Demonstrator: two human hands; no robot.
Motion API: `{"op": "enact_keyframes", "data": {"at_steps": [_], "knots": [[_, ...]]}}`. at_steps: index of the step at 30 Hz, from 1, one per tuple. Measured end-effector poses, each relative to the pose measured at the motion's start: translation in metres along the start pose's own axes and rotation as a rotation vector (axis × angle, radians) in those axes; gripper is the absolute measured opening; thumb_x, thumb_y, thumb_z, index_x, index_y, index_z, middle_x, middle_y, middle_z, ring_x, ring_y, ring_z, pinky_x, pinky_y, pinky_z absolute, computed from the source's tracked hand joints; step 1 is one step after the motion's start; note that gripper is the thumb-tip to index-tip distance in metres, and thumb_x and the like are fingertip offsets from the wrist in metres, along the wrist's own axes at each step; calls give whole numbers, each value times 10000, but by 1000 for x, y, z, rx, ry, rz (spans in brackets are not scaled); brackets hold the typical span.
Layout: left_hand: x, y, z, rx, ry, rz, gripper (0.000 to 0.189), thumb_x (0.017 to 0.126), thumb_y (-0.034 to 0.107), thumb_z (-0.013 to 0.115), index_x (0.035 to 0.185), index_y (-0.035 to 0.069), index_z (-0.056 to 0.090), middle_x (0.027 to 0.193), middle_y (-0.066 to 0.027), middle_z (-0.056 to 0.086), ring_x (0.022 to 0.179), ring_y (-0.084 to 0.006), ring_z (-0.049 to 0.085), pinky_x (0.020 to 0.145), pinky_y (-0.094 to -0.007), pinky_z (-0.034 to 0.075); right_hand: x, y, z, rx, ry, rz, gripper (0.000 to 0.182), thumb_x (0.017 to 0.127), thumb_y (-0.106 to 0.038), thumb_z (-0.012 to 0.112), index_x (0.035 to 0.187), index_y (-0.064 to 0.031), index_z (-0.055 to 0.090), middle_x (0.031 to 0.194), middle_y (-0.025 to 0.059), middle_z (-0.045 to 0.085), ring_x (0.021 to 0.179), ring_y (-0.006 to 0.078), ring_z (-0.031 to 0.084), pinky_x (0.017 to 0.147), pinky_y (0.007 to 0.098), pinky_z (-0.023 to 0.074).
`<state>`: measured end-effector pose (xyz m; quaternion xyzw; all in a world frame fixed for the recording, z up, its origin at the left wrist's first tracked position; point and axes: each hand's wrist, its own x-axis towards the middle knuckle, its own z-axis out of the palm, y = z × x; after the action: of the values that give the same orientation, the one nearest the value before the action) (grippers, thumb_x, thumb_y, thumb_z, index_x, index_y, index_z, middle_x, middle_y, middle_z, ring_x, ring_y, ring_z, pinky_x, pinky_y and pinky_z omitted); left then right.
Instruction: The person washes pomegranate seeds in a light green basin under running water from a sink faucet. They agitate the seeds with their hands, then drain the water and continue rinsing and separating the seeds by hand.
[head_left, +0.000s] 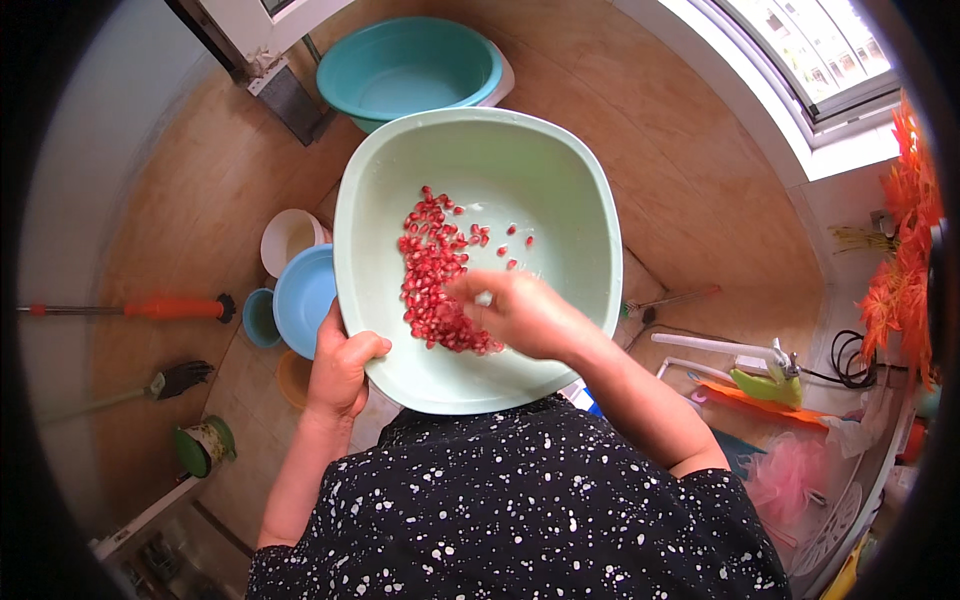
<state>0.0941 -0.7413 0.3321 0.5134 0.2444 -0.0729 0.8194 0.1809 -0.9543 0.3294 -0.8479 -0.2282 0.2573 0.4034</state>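
A pale green plastic basin (525, 165) is held up against the front of my black, white-speckled top. My left hand (339, 367) grips its near left rim, the thumb over the edge and the fingers beneath. Red pomegranate seeds (431, 262) are heaped on the left side of the basin's floor, with several scattered singly to the right. My right hand (517, 311) reaches in from the right, its curled fingers at the heap and blurred. Whether any seeds are between those fingers cannot be made out.
Beyond the basin stands a larger teal tub (409, 67). At left are a blue basin (307, 300), a white bucket (291, 241) and a small teal bucket (261, 318). An orange-handled pole (180, 307) leans there. A white pipe (712, 345) and a pink mesh sponge (787, 476) lie right.
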Motion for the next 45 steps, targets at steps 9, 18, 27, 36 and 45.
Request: {"op": "enact_keyframes", "data": {"at_steps": [9,18,27,36,45], "knots": [[8,4,0,10,-15,-26,652,656,-36,490,1305,-49,427,1176,-138,552,1040,-233,562,898,-326,471,46,62,-25,-625,299,-100,182,837,-88,573,1014,-47,566,994,168,590,831,360,606,766,456,508],[8,-8,-3,11,3,6,666,645,-50,498,1306,-55,422,1186,-142,548,1046,-229,562,902,-315,467,1,24,32,-236,-92,185,228,880,-181,528,900,43,566,877,262,640,801,412,633,745,485,497],[8,-11,2,19,11,30,655,651,-59,490,1303,-46,428,1181,-132,554,1038,-226,569,900,-317,469,24,44,-15,-408,510,-29,258,858,-66,537,1107,-17,587,1120,188,605,1033,368,581,889,443,475],[14,-17,4,18,60,36,653,646,-55,494,1296,-46,431,1162,-132,559,1023,-222,568,903,-318,466,9,81,25,-58,236,342,167,845,-92,540,973,6,585,952,224,628,887,384,622,811,463,487],[11,-22,4,69,81,76,646,655,-64,493,1298,-46,430,1163,-128,564,1023,-216,571,895,-310,469,6,70,36,127,509,70,202,882,-73,543,1059,-20,625,1013,156,628,916,279,633,822,366,492]]}}
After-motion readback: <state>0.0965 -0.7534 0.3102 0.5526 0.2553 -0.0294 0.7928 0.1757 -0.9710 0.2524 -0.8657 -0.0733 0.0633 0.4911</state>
